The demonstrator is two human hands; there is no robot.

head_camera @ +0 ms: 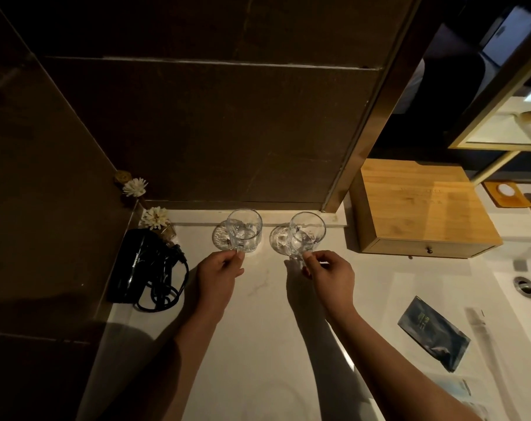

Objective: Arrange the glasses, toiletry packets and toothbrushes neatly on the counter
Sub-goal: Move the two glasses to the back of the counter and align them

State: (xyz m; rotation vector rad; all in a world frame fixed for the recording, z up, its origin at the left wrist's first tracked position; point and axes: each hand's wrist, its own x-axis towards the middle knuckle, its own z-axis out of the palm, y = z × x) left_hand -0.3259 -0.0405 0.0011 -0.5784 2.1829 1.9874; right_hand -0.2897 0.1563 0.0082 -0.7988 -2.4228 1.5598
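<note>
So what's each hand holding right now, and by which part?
The left hand pinches the handle of the left glass; the right hand pinches the handle of the right glass. Both glasses stand upright on coasters.

L hand [220, 273] + R hand [329, 276] on glasses [245, 230]

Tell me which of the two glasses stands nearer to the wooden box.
The glass held by the right hand; the other glass stands nearer the black hair dryer.
</note>
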